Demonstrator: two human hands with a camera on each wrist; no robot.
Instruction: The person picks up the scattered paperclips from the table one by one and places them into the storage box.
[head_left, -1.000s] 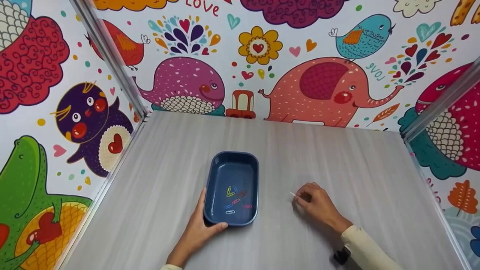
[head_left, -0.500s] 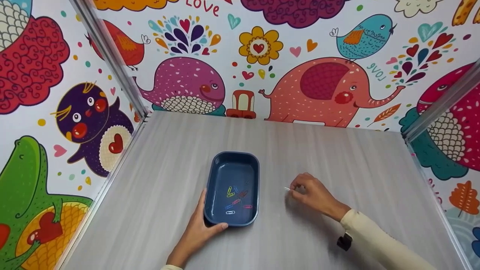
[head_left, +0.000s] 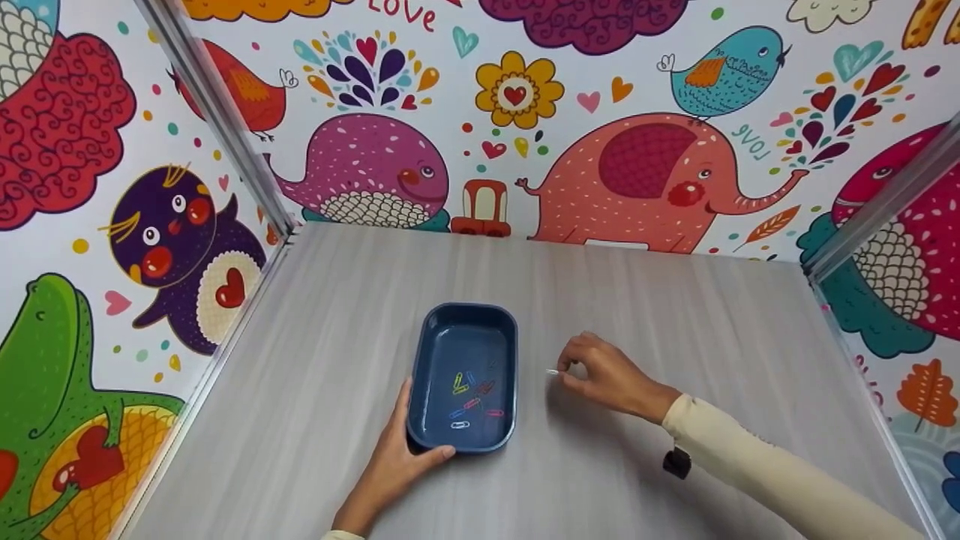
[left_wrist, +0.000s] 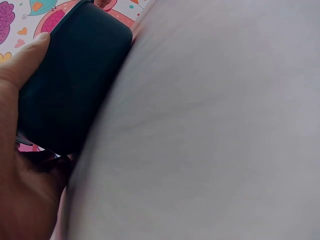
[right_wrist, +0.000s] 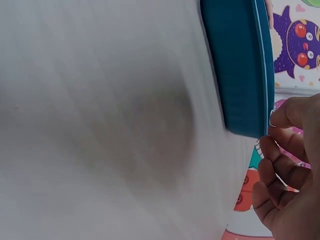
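Observation:
A dark blue rectangular tray [head_left: 466, 345] sits on the table with several coloured paper clips [head_left: 472, 403] lying toward its near end. My left hand [head_left: 392, 459] holds the tray's near left corner, thumb along the front wall and fingers along the left side. In the left wrist view, that hand's thumb lies against the tray's outer wall [left_wrist: 75, 75]. Just right of the tray, my right hand [head_left: 609, 377] pinches a white paper clip [head_left: 553, 372] between thumb and forefinger. The right wrist view shows this clip's white wire [right_wrist: 271, 118] at the fingertips, overlapping the tray's rim [right_wrist: 265, 60].
A pale wood-grain table [head_left: 337, 300] spreads around the tray. Walls printed with cartoon animals [head_left: 630, 180] close it in at the back and both sides, with metal corner posts [head_left: 225, 120]. A small black device [head_left: 677, 463] hangs at the right wrist.
My right hand has moved left and a little away from me, carrying the white paper clip closer to the tray. The left hand and the tray stay where they were.

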